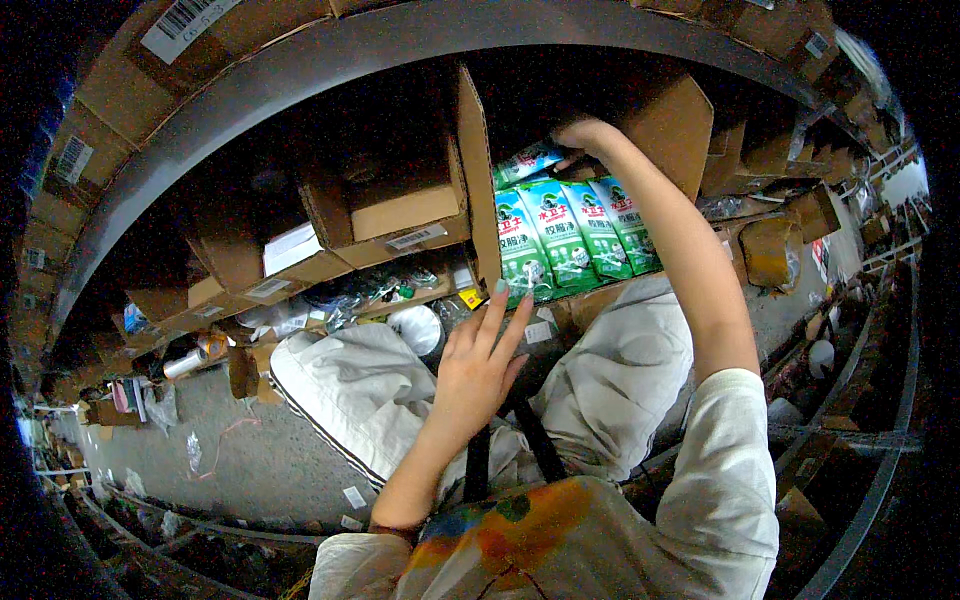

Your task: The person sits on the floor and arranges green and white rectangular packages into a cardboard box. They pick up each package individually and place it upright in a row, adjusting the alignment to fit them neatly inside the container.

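Observation:
Several green-and-white printed plastic pouches (559,232) stand side by side in an open cardboard box (480,172) in front of me. Behind them another pouch (527,163) lies tilted. My right hand (589,139) reaches over the row into the dark back of the box, beside the end of that tilted pouch. It is blurred and its fingers are partly hidden, so a grip cannot be made out. My left hand (480,352) is at the box's front, fingers spread and fingertips against the lower part of the leftmost pouches, holding nothing.
Cardboard bins (405,217) line the shelf to the left, one with a white box (292,250). A metal shelf beam (420,45) arches above. Beneath the bins are plastic wrappings and a round white object (416,330). Litter lies on the concrete floor (277,457).

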`<state>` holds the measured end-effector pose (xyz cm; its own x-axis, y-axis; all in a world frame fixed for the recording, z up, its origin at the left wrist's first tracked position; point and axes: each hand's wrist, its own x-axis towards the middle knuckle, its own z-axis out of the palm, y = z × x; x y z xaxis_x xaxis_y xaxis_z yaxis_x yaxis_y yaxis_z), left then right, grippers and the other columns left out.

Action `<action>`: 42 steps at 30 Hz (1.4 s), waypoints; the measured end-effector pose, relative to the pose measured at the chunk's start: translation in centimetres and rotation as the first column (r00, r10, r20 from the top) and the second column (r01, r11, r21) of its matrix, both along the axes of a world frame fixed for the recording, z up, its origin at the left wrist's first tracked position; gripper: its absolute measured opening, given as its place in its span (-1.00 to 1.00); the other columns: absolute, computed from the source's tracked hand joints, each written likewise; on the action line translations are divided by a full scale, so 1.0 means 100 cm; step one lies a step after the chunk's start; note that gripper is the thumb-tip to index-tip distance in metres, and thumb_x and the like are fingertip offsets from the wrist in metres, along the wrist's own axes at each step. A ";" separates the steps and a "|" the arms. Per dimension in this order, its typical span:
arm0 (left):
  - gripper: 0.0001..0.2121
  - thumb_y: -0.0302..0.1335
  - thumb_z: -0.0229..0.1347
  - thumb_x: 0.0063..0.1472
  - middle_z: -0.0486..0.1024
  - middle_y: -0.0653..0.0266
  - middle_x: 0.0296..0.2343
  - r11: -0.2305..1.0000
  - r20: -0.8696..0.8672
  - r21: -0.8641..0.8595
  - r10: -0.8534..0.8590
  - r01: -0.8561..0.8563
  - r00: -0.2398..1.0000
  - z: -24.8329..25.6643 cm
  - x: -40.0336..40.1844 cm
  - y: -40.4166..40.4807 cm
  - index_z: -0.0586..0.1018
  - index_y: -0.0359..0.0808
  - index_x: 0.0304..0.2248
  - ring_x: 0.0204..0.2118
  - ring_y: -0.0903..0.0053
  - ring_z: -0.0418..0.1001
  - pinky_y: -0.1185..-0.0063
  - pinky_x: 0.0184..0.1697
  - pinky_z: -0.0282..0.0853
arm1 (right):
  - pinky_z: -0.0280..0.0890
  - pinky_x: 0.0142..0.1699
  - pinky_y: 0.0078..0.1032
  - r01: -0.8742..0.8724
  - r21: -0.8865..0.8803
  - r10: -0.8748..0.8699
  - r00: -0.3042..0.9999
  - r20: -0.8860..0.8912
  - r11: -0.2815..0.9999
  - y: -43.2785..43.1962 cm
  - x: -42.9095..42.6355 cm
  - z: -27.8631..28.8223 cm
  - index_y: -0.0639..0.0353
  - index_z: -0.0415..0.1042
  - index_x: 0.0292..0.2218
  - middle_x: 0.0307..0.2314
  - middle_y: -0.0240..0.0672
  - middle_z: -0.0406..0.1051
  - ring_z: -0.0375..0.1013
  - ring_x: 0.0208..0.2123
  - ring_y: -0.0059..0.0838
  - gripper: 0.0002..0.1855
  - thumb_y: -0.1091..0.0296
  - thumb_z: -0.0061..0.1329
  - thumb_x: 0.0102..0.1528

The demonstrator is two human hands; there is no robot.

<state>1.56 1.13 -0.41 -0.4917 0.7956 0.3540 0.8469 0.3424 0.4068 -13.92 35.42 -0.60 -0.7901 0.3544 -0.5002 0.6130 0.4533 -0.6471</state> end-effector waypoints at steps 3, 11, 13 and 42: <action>-0.32 -0.39 0.12 -0.09 -0.06 -0.04 0.04 1.000 -0.003 0.006 -0.009 0.009 1.000 -0.001 -0.001 0.001 0.08 -0.16 0.04 -0.19 0.12 0.25 0.40 -0.16 0.23 | 0.39 -0.55 -0.49 -0.026 0.108 0.025 1.000 0.009 0.994 0.016 -0.007 -0.025 0.13 0.19 -0.09 -0.24 -0.21 0.28 0.39 -0.46 -0.34 -0.65 0.37 -0.33 0.05; -0.32 -0.38 0.13 -0.10 -0.06 -0.05 0.03 1.000 0.021 -0.011 0.006 -0.006 1.000 0.000 -0.001 0.000 0.09 -0.12 0.04 -0.21 0.13 0.26 0.41 -0.18 0.24 | 0.25 -0.18 -0.32 -0.146 0.336 0.088 0.979 0.182 0.930 -0.041 0.020 0.023 0.12 0.34 -0.18 -0.20 -0.19 0.31 0.33 -0.23 -0.30 -0.57 0.10 -0.09 -0.08; -0.32 -0.39 0.13 -0.10 -0.06 -0.05 0.03 1.000 0.029 -0.002 -0.004 0.004 1.000 0.001 0.000 0.002 0.09 -0.11 0.04 -0.23 0.13 0.27 0.41 -0.19 0.24 | 0.26 -0.18 -0.35 -0.284 0.347 0.214 0.950 0.225 0.894 -0.049 0.025 0.032 0.07 0.38 -0.23 -0.21 -0.22 0.32 0.36 -0.26 -0.27 -0.57 0.01 -0.10 -0.10; -0.32 -0.39 0.12 -0.09 -0.03 -0.03 0.02 1.000 0.036 -0.029 0.001 0.000 0.999 0.004 -0.001 0.001 0.10 -0.09 0.05 -0.22 0.16 0.26 0.41 -0.17 0.24 | 0.11 0.00 -0.39 -0.210 0.656 0.357 0.929 -0.097 0.725 -0.078 -0.004 0.030 0.15 0.16 -0.03 -0.06 -0.13 0.14 0.16 -0.04 -0.23 -0.53 0.31 -0.20 -0.01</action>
